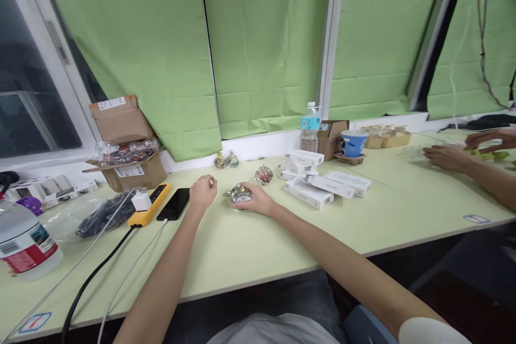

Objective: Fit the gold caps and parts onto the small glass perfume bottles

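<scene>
My right hand (258, 201) rests on the pale green table (250, 247), its fingers wrapped round a small round glass bottle with a silver cap (239, 193). My left hand (202, 192) lies a little to the left of that bottle, curled into a loose fist, and whether anything is in it stays hidden. Another round bottle (264, 174) stands just behind my right hand. Two small bottles with gold caps (226, 160) stand by the wall.
A black phone (174, 204) and a yellow power strip (149, 205) with cables lie left of my hands. White boxes (322, 185) are stacked to the right. An open cardboard box (124, 145), water bottles and a blue cup (353, 143) stand behind. Another person's hands (455, 157) work far right.
</scene>
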A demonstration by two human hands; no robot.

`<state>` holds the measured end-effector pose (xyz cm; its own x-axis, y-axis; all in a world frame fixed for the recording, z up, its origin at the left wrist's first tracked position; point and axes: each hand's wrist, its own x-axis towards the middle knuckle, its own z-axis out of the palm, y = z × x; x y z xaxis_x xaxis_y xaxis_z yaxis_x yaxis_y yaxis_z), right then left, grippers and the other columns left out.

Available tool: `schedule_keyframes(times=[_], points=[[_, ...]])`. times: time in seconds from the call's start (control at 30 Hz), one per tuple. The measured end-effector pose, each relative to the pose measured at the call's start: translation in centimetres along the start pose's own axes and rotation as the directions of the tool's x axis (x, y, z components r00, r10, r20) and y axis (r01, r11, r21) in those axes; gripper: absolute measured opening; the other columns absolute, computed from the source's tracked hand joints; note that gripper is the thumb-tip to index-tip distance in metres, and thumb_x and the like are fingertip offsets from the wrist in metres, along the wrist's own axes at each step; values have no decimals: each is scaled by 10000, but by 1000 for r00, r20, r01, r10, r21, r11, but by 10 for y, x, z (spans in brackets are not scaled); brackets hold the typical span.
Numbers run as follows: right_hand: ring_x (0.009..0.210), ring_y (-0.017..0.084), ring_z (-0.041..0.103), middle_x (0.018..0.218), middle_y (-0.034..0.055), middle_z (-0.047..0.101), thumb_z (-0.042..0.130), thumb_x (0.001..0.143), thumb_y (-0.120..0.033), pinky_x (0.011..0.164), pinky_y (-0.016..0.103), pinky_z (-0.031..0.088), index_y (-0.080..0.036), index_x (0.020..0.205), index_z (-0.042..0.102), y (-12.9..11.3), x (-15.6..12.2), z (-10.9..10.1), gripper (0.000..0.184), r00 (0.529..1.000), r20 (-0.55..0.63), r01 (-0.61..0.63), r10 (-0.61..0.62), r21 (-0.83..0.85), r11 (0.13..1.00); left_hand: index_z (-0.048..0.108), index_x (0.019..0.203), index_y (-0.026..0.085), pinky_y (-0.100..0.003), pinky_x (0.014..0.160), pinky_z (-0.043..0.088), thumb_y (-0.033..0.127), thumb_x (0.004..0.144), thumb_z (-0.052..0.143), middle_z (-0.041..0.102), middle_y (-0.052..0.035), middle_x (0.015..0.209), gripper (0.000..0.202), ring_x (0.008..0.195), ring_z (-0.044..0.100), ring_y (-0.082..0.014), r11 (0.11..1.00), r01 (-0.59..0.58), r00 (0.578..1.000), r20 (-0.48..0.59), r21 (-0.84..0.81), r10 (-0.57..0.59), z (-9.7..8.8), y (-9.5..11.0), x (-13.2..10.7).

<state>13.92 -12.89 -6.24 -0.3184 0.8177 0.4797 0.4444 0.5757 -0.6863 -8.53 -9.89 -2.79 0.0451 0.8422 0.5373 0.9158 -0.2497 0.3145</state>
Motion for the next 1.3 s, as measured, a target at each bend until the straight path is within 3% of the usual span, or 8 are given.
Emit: schedule_keyframes(times=[0.2,0.47,0.7,0.87,1.0,1.13,1.2,1.3], points=[[918,226,629,1006,19,685,833,588,-518,811,308,466,-207,1140,611,1,0,0,671,1000,-13,-2,2,-9,1000,660,998,247,-329,766,449,329,884,500,703,-68,1032,213,918,657,-248,997,13,998,60,77,-17,0,2,0],[945,238,637,1036,26,692,844,569,-547,832,323,474,-215,1175,610,-3,-1,-2,730,1000,-8,-29,29,-7,1000,645,1082,242,-358,777,467,301,882,489,705,-97,1074,261,964,665,-278,990,68,995,62,120,-76,0,-4,2],[945,235,639,1029,24,695,840,571,-554,831,320,479,-212,1159,609,-4,-1,-1,718,1000,-2,-20,20,2,1000,603,1165,242,-342,760,454,294,910,465,711,-91,1042,295,934,664,-268,996,49,998,-41,76,-46,-3,-1,0],[957,239,637,1050,29,694,843,571,-546,845,323,477,-213,1182,601,-2,0,0,737,1000,-6,-17,17,2,1000,628,1108,254,-287,724,441,322,932,457,712,-41,940,254,817,652,-198,992,-79,989,-132,-100,66,-7,4,-1],[965,242,632,1046,34,692,846,566,-537,851,325,473,-205,1185,601,1,1,0,744,1000,-12,-12,12,-7,1000,648,1091,235,-261,704,459,336,914,493,710,-14,922,257,651,601,-132,932,-166,986,-43,-323,161,1,11,-1],[944,234,630,1018,25,690,835,583,-538,838,319,470,-202,1157,609,1,2,0,703,1000,5,11,-11,-6,1000,663,1048,201,-273,741,494,387,921,470,715,-29,986,296,725,626,-134,837,-156,963,109,-524,247,9,20,-3],[929,230,630,1004,22,690,834,584,-537,825,315,470,-200,1146,614,1,2,-1,691,1000,11,23,-23,-1,1000,666,1025,196,-302,784,507,413,938,433,718,-32,981,330,791,641,-152,817,-140,948,162,-559,274,10,22,-5],[904,223,629,981,17,689,831,589,-536,806,308,471,-196,1126,620,2,2,-2,670,999,9,41,-41,-7,999,668,1011,208,-342,839,507,394,955,403,715,-24,972,328,833,641,-164,858,-160,940,189,-489,283,9,21,-8]])
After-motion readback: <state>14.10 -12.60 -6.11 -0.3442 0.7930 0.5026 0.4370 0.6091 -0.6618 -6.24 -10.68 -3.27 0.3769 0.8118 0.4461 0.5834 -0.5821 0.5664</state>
